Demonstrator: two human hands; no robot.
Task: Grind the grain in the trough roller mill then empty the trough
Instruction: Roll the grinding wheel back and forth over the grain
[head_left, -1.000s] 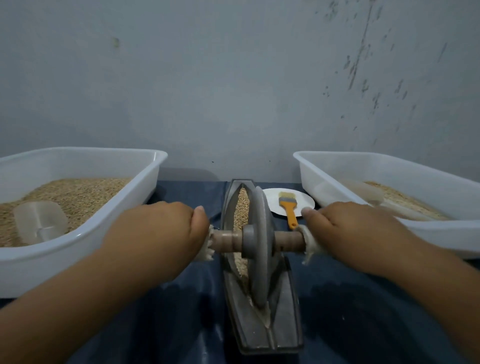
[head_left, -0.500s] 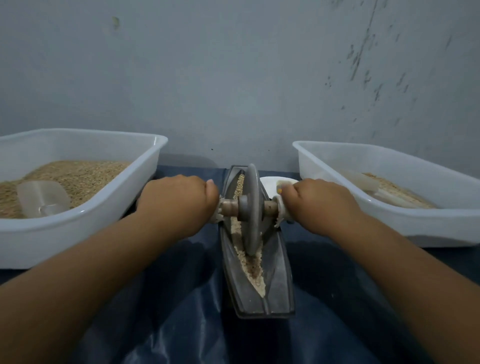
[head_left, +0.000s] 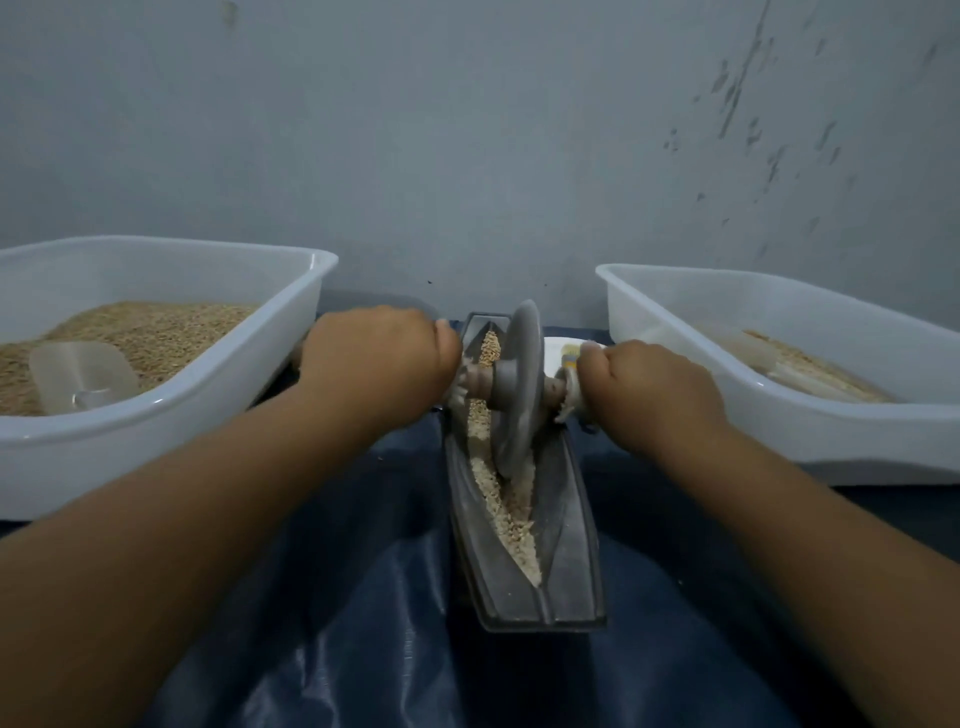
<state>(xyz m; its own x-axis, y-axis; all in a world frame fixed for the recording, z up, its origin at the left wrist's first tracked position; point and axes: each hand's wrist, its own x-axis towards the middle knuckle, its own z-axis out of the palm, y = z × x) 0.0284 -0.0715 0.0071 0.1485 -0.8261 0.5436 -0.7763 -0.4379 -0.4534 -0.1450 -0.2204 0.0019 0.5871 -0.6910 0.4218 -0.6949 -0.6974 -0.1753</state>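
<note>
Covering the work surface, a dark blue sheet (head_left: 322, 613) lies under everything, with a grey marked wall (head_left: 467, 130) behind. A large white tub (head_left: 171, 415) stands at the left, holding whole grain (head_left: 156, 327) and a clear plastic scoop (head_left: 83, 376) resting on that grain. A second white tub (head_left: 857, 431) stands at the right, holding a thinner layer of pale material; the item lying in it is too blurred to identify. Between the two tubs, the grey boat-shaped trough (head_left: 566, 566) runs lengthwise away from the person. Crushed grain (head_left: 511, 512) lies along the trough channel, nearer the person than the wheel, and coarser grain shows beyond it. The grey roller wheel (head_left: 517, 384) stands upright on edge in the far half of the trough. Its axle (head_left: 475, 382) projects to both sides. The left hand (head_left: 379, 364) has its fingers curled round the left axle end, gripping it. The right hand (head_left: 649, 387) grips the right axle end in the same way, over a white wrapping (head_left: 569, 387). A white plate (head_left: 558, 345) is partly visible just behind the right hand
</note>
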